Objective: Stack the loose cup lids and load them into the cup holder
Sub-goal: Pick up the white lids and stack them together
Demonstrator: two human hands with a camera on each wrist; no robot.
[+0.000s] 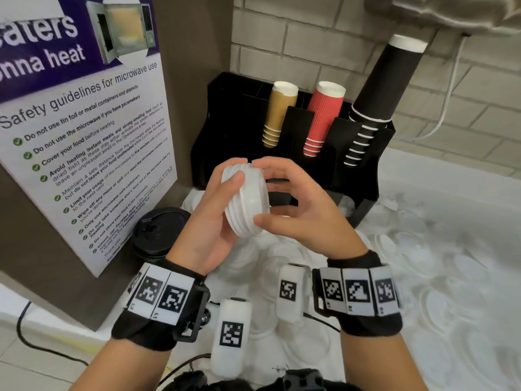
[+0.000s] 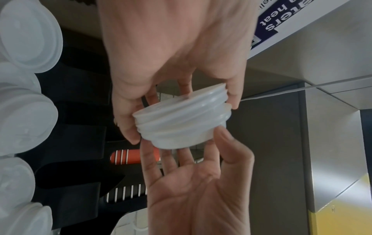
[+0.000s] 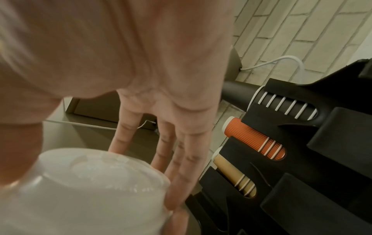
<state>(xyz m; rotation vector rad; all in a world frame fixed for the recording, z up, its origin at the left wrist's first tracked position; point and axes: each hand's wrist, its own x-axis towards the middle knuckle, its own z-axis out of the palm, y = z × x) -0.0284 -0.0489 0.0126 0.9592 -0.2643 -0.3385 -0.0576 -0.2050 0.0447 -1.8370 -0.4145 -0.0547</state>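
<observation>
— White-printed purple safety poster [image 1: 84, 131], far left, upright on a brown panel. Next item?

— Black lid stack [image 1: 158, 235], near the poster's foot, on the counter. Then the left hand [image 1: 208, 218]: fingers and thumb curled round the stack of translucent lids [image 1: 245, 198], which it holds tilted in the air.

— Where does that stack sit in the scene?

— Centre, raised above the counter, in front of the black cup holder [image 1: 363, 176] and apart from it. The left wrist view shows several lids nested, rims stepped.

— Right hand?

— Right hand [image 1: 298, 210], just right of the stack: thumb on the near rim, fingertips [image 1: 263, 164] on the far rim, pinching it from its side.

— Behind the hands?

— Cup holder against the brick wall. Slots, left to right: tan cups [image 1: 279, 114], red ribbed cups [image 1: 321, 119], black cups [image 1: 383, 88] in a tall column.

— Remaining stock?

— Loose lids [image 1: 451, 277], translucent, scattered over the white counter [image 1: 423, 170] to the right and beneath the wrists. White cable [image 1: 445, 108] on the wall, far right.
</observation>
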